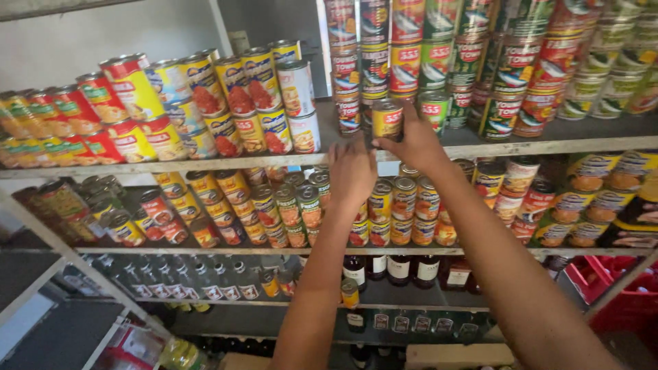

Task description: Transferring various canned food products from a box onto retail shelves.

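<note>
My right hand (413,142) reaches up to the upper shelf (548,145) and grips a small red and yellow can (387,119) at the shelf's front edge, below stacked cans of the same kind (404,65). My left hand (351,175) is just below that shelf board, fingers curled over the tops of the stacked cans (379,200) on the middle shelf. Whether it grips one of them is hidden by the back of the hand.
Yellow and red cans (205,103) lie stacked at the upper left. More cans (226,205) fill the middle shelf. Dark bottles (397,268) stand on the lower shelf. A red crate (620,291) sits at the lower right.
</note>
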